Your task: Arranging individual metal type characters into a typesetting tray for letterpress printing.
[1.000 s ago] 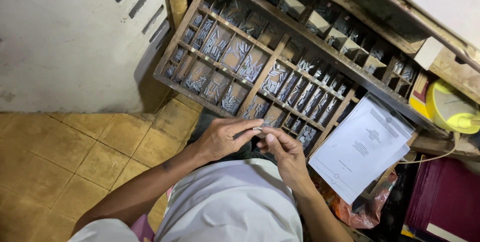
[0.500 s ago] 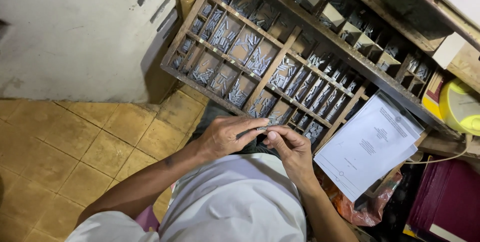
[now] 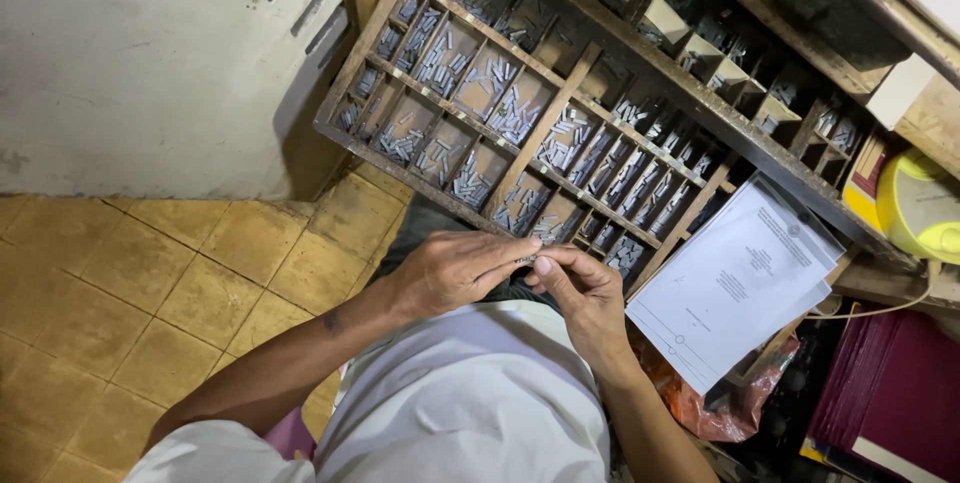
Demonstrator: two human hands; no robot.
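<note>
**Hands meet over a small piece of metal type**

Compared with half a second ago, the view has swung slightly left and the hands sit a touch lower below the case; their pose is otherwise unchanged, fingertips together in front of the body.

The left hand [image 3: 455,271] and right hand [image 3: 585,293] meet at the fingertips, and a small grey metal piece [image 3: 526,260] shows between them. The left hand's fingers are curled closed about it; the right thumb and forefinger pinch at its end. How much of the piece lies hidden inside the left hand cannot be told.

Just above the hands slopes a dark, worn wooden type case [image 3: 560,113], split by thin slats into many square and narrow compartments. Each holds short, dull silver metal slugs [image 3: 470,180], lying loose and jumbled.

To the right, a sheaf of white printed paper [image 3: 740,283] leans against the case's lower edge. A round yellow-green plastic object [image 3: 915,208] sits beyond it. Below are maroon books [image 3: 890,393]. The floor [image 3: 130,293] is matt ochre tile with stained joints.
</note>
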